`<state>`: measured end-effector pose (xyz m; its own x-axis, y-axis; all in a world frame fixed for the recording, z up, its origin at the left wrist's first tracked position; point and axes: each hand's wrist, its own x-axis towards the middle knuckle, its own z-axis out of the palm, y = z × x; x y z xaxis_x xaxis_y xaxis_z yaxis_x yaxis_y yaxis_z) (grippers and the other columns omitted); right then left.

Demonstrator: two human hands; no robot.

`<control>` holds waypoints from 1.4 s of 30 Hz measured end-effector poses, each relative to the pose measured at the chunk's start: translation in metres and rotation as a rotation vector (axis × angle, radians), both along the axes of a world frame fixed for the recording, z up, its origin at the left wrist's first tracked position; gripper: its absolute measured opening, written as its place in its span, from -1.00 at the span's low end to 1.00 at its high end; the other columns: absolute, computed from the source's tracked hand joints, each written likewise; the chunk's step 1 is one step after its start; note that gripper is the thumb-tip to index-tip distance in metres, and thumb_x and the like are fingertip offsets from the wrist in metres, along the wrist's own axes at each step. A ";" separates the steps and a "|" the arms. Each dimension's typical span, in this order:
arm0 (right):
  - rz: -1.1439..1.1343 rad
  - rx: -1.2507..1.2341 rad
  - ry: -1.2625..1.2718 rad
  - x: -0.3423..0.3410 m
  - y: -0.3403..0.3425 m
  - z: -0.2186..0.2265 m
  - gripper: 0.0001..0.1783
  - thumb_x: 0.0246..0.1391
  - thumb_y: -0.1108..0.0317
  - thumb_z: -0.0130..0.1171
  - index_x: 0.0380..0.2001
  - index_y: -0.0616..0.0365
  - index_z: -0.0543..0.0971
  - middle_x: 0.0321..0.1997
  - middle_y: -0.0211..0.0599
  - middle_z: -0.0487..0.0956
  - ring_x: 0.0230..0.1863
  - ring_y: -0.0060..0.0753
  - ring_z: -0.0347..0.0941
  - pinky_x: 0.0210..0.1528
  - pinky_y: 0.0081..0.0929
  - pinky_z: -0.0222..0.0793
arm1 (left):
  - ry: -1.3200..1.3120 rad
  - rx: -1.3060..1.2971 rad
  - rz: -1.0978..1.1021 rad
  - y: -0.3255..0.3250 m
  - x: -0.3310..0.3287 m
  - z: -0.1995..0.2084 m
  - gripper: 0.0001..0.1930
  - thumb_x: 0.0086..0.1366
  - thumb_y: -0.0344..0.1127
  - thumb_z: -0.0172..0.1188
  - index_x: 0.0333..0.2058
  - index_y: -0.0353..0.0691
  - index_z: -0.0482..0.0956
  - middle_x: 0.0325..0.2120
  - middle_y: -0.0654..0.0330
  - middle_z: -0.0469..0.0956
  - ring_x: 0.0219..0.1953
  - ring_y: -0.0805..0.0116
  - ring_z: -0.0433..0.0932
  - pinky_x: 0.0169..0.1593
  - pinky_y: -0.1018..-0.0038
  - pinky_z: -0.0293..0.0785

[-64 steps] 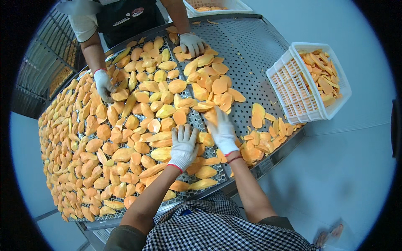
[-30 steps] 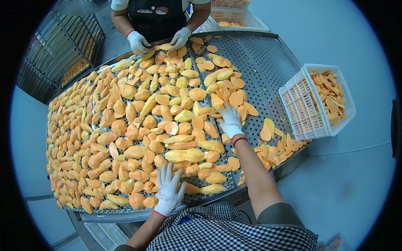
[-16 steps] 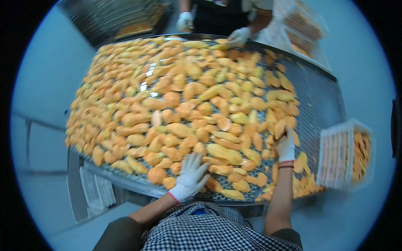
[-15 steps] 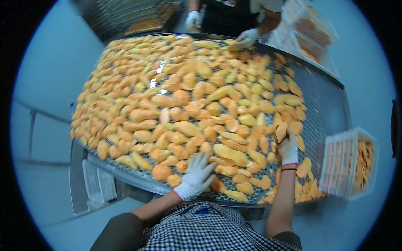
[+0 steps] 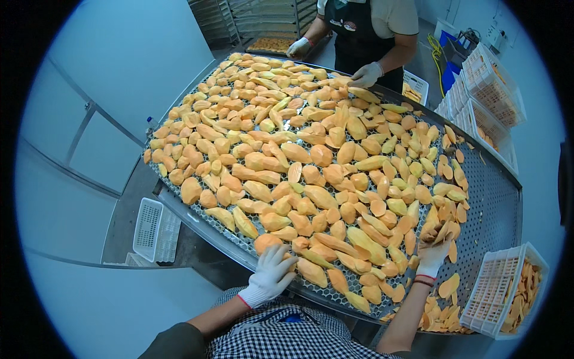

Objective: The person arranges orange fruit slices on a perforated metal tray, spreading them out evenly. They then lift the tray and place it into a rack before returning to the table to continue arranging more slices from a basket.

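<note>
Beside the right hand [image 5: 431, 254], white crate [image 5: 491, 293] holds orange slices [image 5: 523, 293]

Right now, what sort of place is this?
Probably a food-processing workshop: orange fruit slices cover a perforated metal tray, white plastic crates hold more, and a rack stands behind.

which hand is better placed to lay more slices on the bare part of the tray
Right. The right hand already grips a bunch of orange fruit slices beside the bare perforated tray area. The left hand rests flat at the crowded near edge.
</note>
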<state>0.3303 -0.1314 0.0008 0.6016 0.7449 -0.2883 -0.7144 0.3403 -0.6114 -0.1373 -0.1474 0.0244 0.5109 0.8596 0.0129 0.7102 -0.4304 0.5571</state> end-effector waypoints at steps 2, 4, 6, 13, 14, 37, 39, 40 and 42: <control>0.078 -0.149 -0.063 -0.017 -0.008 0.024 -0.56 0.36 -0.07 -0.01 -0.31 0.08 0.58 -0.50 -0.47 0.51 -0.57 -0.60 0.28 -0.54 -0.68 0.20 | -0.030 0.044 0.052 -0.005 -0.018 -0.001 -0.55 0.21 -0.23 0.26 0.07 -0.16 0.51 0.19 -0.13 0.32 0.29 -0.20 0.22 0.33 -0.02 0.12; -0.048 -0.389 -0.066 -0.016 -0.010 0.008 -0.59 0.35 -0.03 0.03 -0.34 0.08 0.57 -0.50 -0.47 0.52 -0.56 -0.58 0.30 -0.50 -0.65 0.23 | -0.040 0.132 0.075 -0.002 -0.030 -0.009 -0.56 0.18 -0.25 0.28 0.05 -0.18 0.53 0.17 -0.14 0.35 0.26 -0.20 0.26 0.31 -0.01 0.16; 0.083 -0.273 -0.104 -0.023 -0.013 0.011 -0.65 0.34 0.05 0.07 -0.34 0.09 0.58 -0.46 -0.40 0.54 -0.47 -0.51 0.39 -0.39 -0.57 0.34 | -0.068 0.132 0.067 0.019 -0.040 -0.005 -0.61 0.18 -0.29 0.25 0.00 -0.22 0.54 0.11 -0.16 0.38 0.21 -0.21 0.30 0.29 0.01 0.18; 0.233 -0.306 -0.215 -0.130 0.001 0.041 -0.66 0.28 0.31 0.10 0.11 0.05 0.47 -0.18 -0.39 0.58 -0.30 -0.48 0.48 -0.28 -0.53 0.44 | -0.073 0.456 0.172 0.204 -0.031 -0.013 -0.50 0.21 -0.25 0.22 0.14 -0.17 0.44 0.26 -0.18 0.22 0.32 -0.28 0.12 0.37 -0.14 -0.04; 0.262 -0.365 -0.228 -0.150 0.001 0.048 -0.55 0.26 0.37 0.10 0.22 0.02 0.42 -0.14 -0.39 0.58 -0.27 -0.48 0.49 -0.27 -0.52 0.45 | -0.004 0.532 0.193 0.237 -0.024 -0.011 -0.47 0.20 -0.24 0.23 0.15 -0.18 0.43 0.25 -0.22 0.22 0.31 -0.28 0.13 0.36 -0.16 -0.03; -0.081 -0.472 -0.237 -0.296 -0.143 0.035 -0.40 0.32 0.43 -0.06 0.41 0.03 0.20 0.26 -0.23 0.37 0.05 -0.35 0.39 -0.05 -0.37 0.37 | -0.429 0.501 0.355 0.352 -0.207 -0.018 -0.57 0.42 -0.26 0.07 0.23 -0.19 0.43 0.26 -0.08 0.35 0.36 0.01 0.24 0.38 0.20 0.14; -0.064 -0.491 -0.206 -0.292 -0.157 0.025 -0.42 0.33 0.38 -0.06 0.40 0.02 0.20 0.21 -0.27 0.38 -0.01 -0.38 0.37 -0.08 -0.39 0.37 | -0.650 0.382 0.596 0.301 -0.245 -0.009 -0.55 0.46 -0.28 0.01 0.28 -0.23 0.35 0.27 -0.02 0.36 0.35 0.10 0.26 0.36 0.27 0.17; -0.059 -0.517 -0.203 -0.291 -0.157 0.021 -0.43 0.34 0.36 -0.05 0.39 0.02 0.22 0.22 -0.30 0.38 0.00 -0.40 0.37 -0.08 -0.40 0.36 | -0.770 0.294 0.743 0.269 -0.257 -0.001 -0.53 0.47 -0.28 -0.02 0.31 -0.24 0.31 0.27 0.02 0.36 0.34 0.16 0.27 0.35 0.31 0.19; -0.024 -0.527 -0.223 -0.283 -0.162 0.012 -0.42 0.33 0.33 0.00 0.38 0.03 0.24 0.22 -0.35 0.38 -0.01 -0.44 0.37 -0.09 -0.41 0.36 | -1.342 -0.053 1.014 0.222 -0.268 0.013 -0.55 0.48 -0.22 -0.05 0.27 -0.20 0.32 0.20 0.07 0.43 0.27 0.20 0.32 0.34 0.26 0.17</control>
